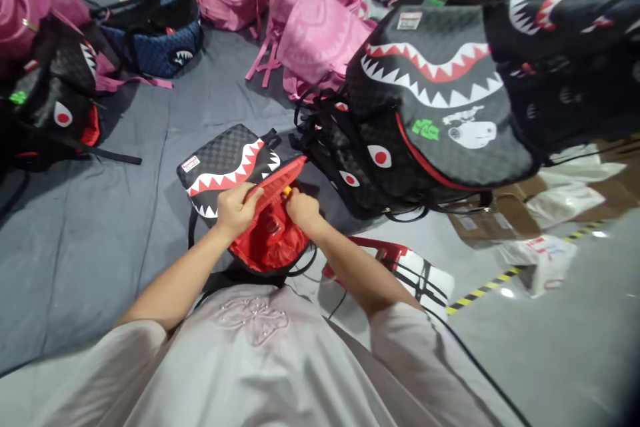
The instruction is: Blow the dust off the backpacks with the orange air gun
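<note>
Yellow object (287,192) mostly hidden

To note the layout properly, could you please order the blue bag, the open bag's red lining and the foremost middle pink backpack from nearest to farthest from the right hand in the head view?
1. Red lining: beside the right hand, lower left of it.
2. Pink backpack: beyond the hand, upper middle.
3. Blue bag: upper left.
</note>
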`<state>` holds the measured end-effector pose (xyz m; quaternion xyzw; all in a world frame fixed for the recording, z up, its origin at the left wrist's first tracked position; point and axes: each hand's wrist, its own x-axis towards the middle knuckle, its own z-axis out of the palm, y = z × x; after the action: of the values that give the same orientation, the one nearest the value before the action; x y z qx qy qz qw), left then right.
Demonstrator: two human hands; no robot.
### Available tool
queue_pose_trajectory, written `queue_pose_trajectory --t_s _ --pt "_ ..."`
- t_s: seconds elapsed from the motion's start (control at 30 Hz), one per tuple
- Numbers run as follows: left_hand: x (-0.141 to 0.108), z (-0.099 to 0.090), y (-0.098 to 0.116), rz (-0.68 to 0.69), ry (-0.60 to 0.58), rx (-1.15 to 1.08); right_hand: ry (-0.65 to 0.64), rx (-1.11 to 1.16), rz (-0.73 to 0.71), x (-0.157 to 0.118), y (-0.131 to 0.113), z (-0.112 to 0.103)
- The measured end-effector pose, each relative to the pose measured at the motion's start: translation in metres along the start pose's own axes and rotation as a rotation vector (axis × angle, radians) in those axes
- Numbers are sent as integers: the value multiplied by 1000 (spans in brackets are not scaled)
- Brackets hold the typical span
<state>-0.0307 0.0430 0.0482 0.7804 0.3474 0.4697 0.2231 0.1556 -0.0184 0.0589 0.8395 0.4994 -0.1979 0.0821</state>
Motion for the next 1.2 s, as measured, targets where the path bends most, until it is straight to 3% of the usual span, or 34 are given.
queue_pose_trajectory --t_s 0.07,0.13,0.23,0.3,0.33,0.4,0.47,0.5,0.57,0.63,0.8,0.93,1.07,1.2 --pt "0 -2 -8 -97 118 74 15 -17 50 21 5 6" --pt "1 -3 -21 -176 228 114 -64 -83 44 18 25 15" --pt "3 2 -37 -229 311 105 -393 -94 -12 -22 63 35" --pt "4 9 -39 -249 323 92 -587 -7 -106 -49 76 51" --pt "4 13 -37 -250 313 84 -583 15 -146 -56 75 61" --pt "4 19 -27 -222 258 66 -400 -31 -222 -56 61 81" --pt "1 23 -14 -159 178 49 -167 -130 -318 -39 36 100" --pt "-1 24 -8 -122 141 45 -110 -151 -383 -27 23 108" --pt "-5 23 -2 -66 88 54 -77 -127 -500 -1 0 117" --pt "-6 18 -3 -69 103 86 -52 -64 -485 21 -11 120" --pt "0 -1 -26 -167 296 169 39 22 -149 42 5 124" --pt "3 0 -29 -104 267 193 60 56 -291 32 16 131" --pt "4 9 -21 -27 218 175 53 35 -287 20 20 131" --pt "2 16 -18 27 192 174 -11 9 -324 5 25 103"
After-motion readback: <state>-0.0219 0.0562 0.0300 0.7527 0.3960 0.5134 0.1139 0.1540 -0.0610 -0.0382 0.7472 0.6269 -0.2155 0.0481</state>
